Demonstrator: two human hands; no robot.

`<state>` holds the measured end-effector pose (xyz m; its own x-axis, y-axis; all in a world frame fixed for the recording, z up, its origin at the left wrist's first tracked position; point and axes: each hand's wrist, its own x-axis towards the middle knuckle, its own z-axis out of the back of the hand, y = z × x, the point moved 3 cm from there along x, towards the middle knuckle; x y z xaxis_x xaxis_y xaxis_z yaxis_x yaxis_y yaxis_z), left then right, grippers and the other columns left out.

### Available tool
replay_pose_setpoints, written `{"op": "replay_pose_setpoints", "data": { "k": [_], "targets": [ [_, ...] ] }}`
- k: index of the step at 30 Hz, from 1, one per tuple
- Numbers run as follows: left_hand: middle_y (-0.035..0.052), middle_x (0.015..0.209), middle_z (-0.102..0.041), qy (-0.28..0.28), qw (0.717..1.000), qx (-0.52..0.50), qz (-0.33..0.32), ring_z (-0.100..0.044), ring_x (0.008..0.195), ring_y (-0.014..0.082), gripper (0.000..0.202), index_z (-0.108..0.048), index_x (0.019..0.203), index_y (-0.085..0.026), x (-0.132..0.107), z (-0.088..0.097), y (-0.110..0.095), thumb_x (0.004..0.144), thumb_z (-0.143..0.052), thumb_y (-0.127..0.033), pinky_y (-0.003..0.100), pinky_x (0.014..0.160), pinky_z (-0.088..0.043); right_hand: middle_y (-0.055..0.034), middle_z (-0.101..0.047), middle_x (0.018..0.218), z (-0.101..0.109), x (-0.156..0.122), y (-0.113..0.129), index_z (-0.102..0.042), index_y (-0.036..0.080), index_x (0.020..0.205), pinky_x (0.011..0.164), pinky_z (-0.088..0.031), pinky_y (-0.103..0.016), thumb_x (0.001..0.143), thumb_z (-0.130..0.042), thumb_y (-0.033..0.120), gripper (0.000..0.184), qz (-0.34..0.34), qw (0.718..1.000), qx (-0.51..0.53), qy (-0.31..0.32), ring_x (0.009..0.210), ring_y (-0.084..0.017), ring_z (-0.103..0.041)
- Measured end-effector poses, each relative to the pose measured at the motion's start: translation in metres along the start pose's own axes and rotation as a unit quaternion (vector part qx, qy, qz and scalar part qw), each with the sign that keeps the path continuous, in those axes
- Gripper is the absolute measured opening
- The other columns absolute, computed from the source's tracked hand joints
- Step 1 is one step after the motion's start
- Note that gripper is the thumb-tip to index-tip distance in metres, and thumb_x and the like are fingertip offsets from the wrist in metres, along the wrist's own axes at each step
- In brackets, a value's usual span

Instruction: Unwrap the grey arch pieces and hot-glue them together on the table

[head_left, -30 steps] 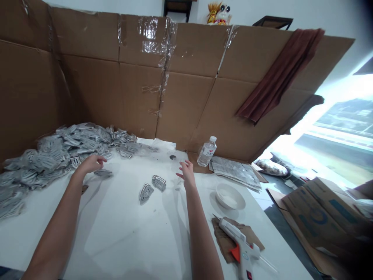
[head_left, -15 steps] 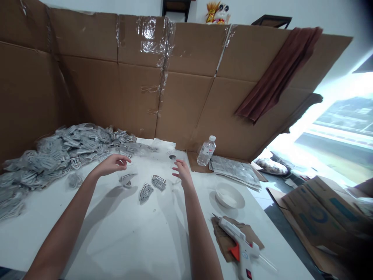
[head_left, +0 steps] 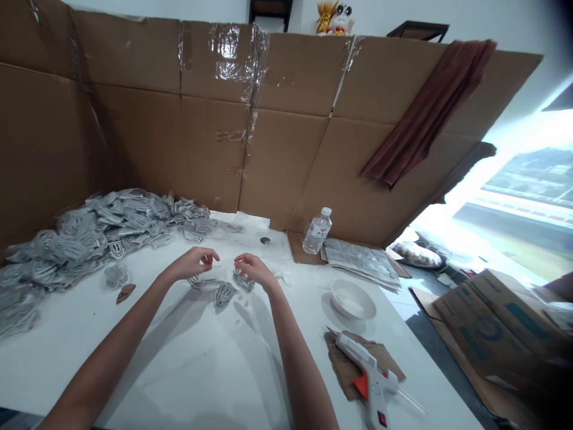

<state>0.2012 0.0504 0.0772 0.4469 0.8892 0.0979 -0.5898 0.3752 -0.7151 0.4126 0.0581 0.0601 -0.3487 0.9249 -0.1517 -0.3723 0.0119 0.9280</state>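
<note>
Over the white table, my left hand (head_left: 196,263) hovers with thumb and fingers curved and apart, nothing visible between them. Facing it, my right hand (head_left: 254,269) has loosely bent, separated fingers and holds nothing I can see. Below and partly behind the right hand lies a grey-and-white flat piece (head_left: 244,282). A similar piece in clear wrapping (head_left: 224,294) rests between the forearms. Under my left hand is another grey piece (head_left: 194,282), partly covered. To the left of my left forearm lie a small brown piece (head_left: 126,292) and a clear-wrapped grey piece (head_left: 115,276).
A large heap of wrapped grey pieces (head_left: 120,221) fills the back left against a cardboard wall (head_left: 210,149). On the right are a water bottle (head_left: 317,232), flat silvery bags (head_left: 360,260), a white bowl (head_left: 353,300) and a glue gun (head_left: 364,364) on cardboard.
Both hands have moved toward each other, the left one rightward and the right one leftward. The brown piece beside my left forearm now shows. The wrapped pieces remain in about the same places.
</note>
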Motion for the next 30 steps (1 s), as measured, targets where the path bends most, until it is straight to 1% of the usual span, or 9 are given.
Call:
{"op": "replay_pose_setpoints", "data": {
  "k": [5,10,13,17,19,22,25,27,30],
  "targets": [
    [0.0051,0.086,-0.066,0.026,0.999,-0.011,-0.022,-0.062,0.082,0.0195,0.03,-0.066,0.101,-0.02,-0.001,-0.006,-0.009,0.076,-0.054,-0.03,0.028,0.075,-0.049,-0.0005,-0.061,0.082,-0.013,0.0,-0.001,-0.061,0.021,0.109,0.051,-0.04,-0.018,0.074,-0.066,0.033,0.038,0.024,0.997,-0.061,0.03,0.062,-0.009,-0.054],
    [0.0051,0.086,-0.064,0.045,0.998,-0.027,-0.038,-0.062,0.084,0.0199,0.031,-0.064,0.104,-0.02,0.0,-0.008,-0.01,0.076,-0.056,-0.031,0.03,0.078,-0.05,0.0003,-0.061,0.078,-0.032,0.003,0.002,-0.067,0.018,0.085,0.061,-0.038,-0.02,0.074,-0.063,0.025,0.014,0.083,0.987,-0.137,0.0,0.066,-0.009,-0.051],
    [0.0073,0.1,-0.063,0.02,0.999,-0.04,-0.02,-0.062,0.098,0.0225,0.042,-0.059,0.116,-0.021,-0.002,0.003,-0.004,0.078,-0.059,-0.038,0.032,0.086,-0.049,0.0001,-0.062,0.079,-0.035,0.005,0.004,-0.067,0.019,0.082,0.064,-0.039,-0.021,0.076,-0.06,0.026,0.012,0.101,0.987,-0.122,-0.02,0.068,-0.01,-0.051],
    [0.0085,0.115,-0.061,-0.02,0.999,-0.024,0.014,-0.063,0.101,0.0222,0.052,-0.054,0.123,-0.021,-0.01,0.028,0.011,0.081,-0.056,-0.051,0.031,0.089,-0.049,0.0003,-0.061,0.075,-0.035,0.005,0.006,-0.067,0.018,0.078,0.063,-0.039,-0.02,0.075,-0.061,0.03,0.013,0.113,0.99,-0.082,-0.023,0.065,-0.01,-0.05],
    [0.0077,0.12,-0.061,-0.048,0.997,0.018,0.053,-0.062,0.104,0.0221,0.053,-0.053,0.125,-0.022,-0.014,0.043,0.027,0.083,-0.052,-0.054,0.03,0.089,-0.049,0.0004,-0.06,0.073,-0.035,0.005,0.007,-0.066,0.018,0.077,0.061,-0.039,-0.02,0.075,-0.061,0.032,0.015,0.115,0.991,-0.056,-0.03,0.064,-0.01,-0.049],
    [0.0047,0.124,-0.061,-0.093,0.98,0.091,0.153,-0.061,0.108,0.0222,0.052,-0.055,0.124,-0.024,-0.025,0.068,0.067,0.081,-0.054,-0.052,0.026,0.087,-0.049,0.0008,-0.057,0.068,-0.032,0.006,0.007,-0.065,0.017,0.077,0.057,-0.039,-0.02,0.073,-0.062,0.037,0.02,0.103,0.994,0.005,-0.042,0.06,-0.01,-0.049],
    [0.0109,0.121,-0.063,-0.117,0.956,0.125,0.239,-0.062,0.107,0.0255,0.051,-0.058,0.12,-0.014,-0.044,0.095,0.114,0.077,-0.062,-0.041,0.029,0.09,-0.048,0.0009,-0.054,0.066,-0.017,0.01,-0.001,-0.064,0.017,0.08,0.048,-0.036,-0.02,0.069,-0.065,0.041,0.026,0.065,0.991,0.089,-0.081,0.054,-0.009,-0.047],
    [0.0124,0.116,-0.064,-0.128,0.935,0.145,0.296,-0.062,0.106,0.0257,0.041,-0.062,0.111,-0.01,-0.061,0.112,0.142,0.078,-0.066,-0.033,0.032,0.09,-0.048,-0.0012,-0.057,0.074,0.002,0.011,-0.01,-0.061,0.017,0.089,0.045,-0.034,-0.019,0.07,-0.063,0.043,0.032,0.036,0.979,0.144,-0.14,0.054,-0.009,-0.048],
    [0.0085,0.109,-0.065,-0.15,0.905,0.168,0.362,-0.063,0.099,0.0231,0.027,-0.062,0.104,-0.01,-0.087,0.131,0.172,0.086,-0.062,-0.03,0.038,0.087,-0.051,-0.0065,-0.058,0.109,0.034,0.009,-0.024,-0.047,0.022,0.118,0.049,-0.037,-0.017,0.077,-0.054,0.045,0.048,0.004,0.945,0.223,-0.241,0.065,-0.008,-0.056]
  ]
}}
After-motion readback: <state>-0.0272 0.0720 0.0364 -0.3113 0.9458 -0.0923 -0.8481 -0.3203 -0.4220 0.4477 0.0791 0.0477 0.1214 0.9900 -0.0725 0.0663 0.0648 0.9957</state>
